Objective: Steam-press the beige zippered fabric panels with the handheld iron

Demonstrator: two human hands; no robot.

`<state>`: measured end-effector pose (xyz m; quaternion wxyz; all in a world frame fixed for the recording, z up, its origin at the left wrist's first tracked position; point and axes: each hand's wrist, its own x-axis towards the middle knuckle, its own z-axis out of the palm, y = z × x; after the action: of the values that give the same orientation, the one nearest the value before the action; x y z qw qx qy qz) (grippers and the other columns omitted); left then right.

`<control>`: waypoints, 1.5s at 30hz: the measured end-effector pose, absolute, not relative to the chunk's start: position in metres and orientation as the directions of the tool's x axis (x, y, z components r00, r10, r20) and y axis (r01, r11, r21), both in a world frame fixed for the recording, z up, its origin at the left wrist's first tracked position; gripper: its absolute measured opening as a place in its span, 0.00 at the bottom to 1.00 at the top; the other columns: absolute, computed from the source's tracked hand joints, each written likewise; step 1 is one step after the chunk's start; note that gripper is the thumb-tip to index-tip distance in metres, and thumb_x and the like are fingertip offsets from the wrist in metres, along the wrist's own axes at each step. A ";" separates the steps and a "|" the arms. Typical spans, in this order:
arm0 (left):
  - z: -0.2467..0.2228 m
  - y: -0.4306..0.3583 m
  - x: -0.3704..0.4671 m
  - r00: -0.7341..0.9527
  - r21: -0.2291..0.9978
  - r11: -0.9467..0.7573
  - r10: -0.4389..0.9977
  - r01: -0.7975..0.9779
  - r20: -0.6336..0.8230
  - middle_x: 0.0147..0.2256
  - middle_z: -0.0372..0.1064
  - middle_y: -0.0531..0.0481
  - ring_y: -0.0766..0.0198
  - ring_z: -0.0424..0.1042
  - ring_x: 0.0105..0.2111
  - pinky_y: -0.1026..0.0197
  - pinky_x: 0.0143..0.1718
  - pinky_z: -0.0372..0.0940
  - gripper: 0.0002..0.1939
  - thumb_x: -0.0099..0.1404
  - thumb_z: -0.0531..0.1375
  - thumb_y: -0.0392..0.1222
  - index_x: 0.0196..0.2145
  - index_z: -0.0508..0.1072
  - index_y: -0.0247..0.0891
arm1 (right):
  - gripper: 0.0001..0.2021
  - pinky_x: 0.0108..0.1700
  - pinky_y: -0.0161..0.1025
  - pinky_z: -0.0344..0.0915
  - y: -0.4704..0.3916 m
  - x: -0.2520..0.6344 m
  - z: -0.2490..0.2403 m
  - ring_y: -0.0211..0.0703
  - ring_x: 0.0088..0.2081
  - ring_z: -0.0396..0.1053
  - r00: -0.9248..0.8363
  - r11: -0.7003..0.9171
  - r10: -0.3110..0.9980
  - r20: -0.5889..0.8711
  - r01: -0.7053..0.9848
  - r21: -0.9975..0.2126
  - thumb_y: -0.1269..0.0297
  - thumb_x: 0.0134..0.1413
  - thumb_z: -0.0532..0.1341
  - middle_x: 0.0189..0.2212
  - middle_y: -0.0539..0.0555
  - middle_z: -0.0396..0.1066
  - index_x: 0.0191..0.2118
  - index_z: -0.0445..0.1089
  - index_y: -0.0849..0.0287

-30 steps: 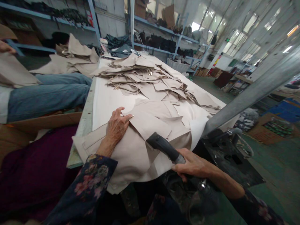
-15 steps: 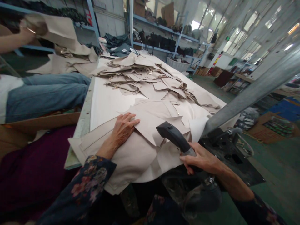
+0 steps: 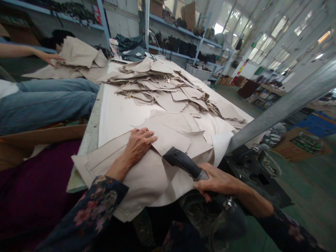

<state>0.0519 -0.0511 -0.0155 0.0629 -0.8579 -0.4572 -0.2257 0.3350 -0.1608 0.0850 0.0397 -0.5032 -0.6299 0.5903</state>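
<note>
Fingers of my left hand lay spread, pressing beige fabric at worktop's near edge | right hand gripped lever handle | risk: cloth creeping if I eased pressure.

- Bench: long, covered with a pale off-white sheet; its left edge shows a worn grey-green strip running away from the viewer.
- Near end: beige fabric pieces lie flat in overlapping layers and hang over the near edge and the near left corner.
- Middle, toward the right edge: more cut beige pieces, overlapping, touching the near layers.
- Far half: a loose heap of beige cut pieces, tumbled at many angles, spread almost from the left edge to the right edge.
- Bare sheet shows along the left side between the near pieces and the heap.
- Far end: dark folded cloth, details unclear.
</note>
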 end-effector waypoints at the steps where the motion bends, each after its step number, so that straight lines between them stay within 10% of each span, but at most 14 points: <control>1: -0.015 -0.051 0.052 0.481 0.101 -0.574 0.758 0.812 0.440 0.47 0.70 0.48 0.54 0.61 0.51 0.46 0.49 0.49 0.14 0.61 0.55 0.37 0.43 0.73 0.49 | 0.07 0.17 0.27 0.59 -0.158 0.334 0.084 0.34 0.17 0.65 -0.493 -0.205 0.679 -0.544 0.583 -0.786 0.64 0.48 0.60 0.17 0.48 0.66 0.28 0.62 0.61; 40: -0.018 -0.051 0.049 0.450 0.153 -0.575 0.756 0.804 0.476 0.47 0.71 0.46 0.55 0.65 0.50 0.47 0.48 0.51 0.17 0.62 0.50 0.32 0.43 0.72 0.46 | 0.14 0.22 0.32 0.62 -0.097 0.365 0.080 0.36 0.17 0.66 -0.252 -0.108 0.936 -0.246 0.458 -0.882 0.57 0.49 0.60 0.13 0.50 0.66 0.22 0.66 0.64; 45: 0.008 -0.046 0.046 0.458 0.119 -0.557 0.771 0.822 0.443 0.35 0.74 0.46 0.57 0.70 0.41 0.48 0.47 0.51 0.13 0.63 0.49 0.35 0.33 0.74 0.41 | 0.15 0.23 0.34 0.63 -0.137 0.376 0.091 0.38 0.17 0.65 -0.275 -0.159 0.910 -0.311 0.460 -0.874 0.56 0.50 0.59 0.12 0.49 0.64 0.22 0.64 0.63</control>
<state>0.0462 -0.0460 0.0080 0.0559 -0.8520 -0.4673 -0.2295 0.3757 -0.1366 0.0914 0.2187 -0.5609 -0.6103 0.5148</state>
